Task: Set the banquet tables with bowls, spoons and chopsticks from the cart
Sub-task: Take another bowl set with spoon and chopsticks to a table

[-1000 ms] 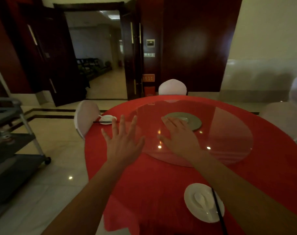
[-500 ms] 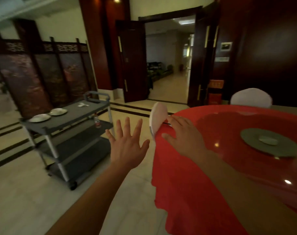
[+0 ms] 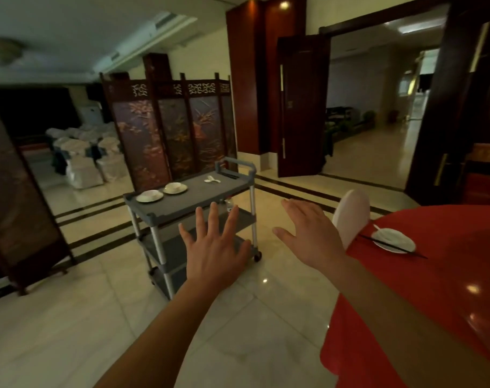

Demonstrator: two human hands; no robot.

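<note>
Over on the left, a carved folding screen (image 3: 171, 130) stands on the pale floor. Just in front of it is the grey cart (image 3: 193, 201). Two white bowls on plates, one (image 3: 149, 195) beside the other (image 3: 175, 187), sit at the left end of its top shelf, and a few white spoons (image 3: 212, 179) lie farther along toward the handle.

The person's left hand (image 3: 214, 253) is stretched out toward the cart, palm down, fingers straight and spread, holding nothing. The right hand (image 3: 311, 236) is raised beside it, fingers also straight and empty.

Past the right hand, a white-covered chair (image 3: 350, 214) is drawn up to the round table (image 3: 448, 275) with its red cloth. Near the table's edge a white bowl (image 3: 393, 239) with a spoon in it is already laid, with dark chopsticks (image 3: 392, 247) lying across its near rim.
</note>
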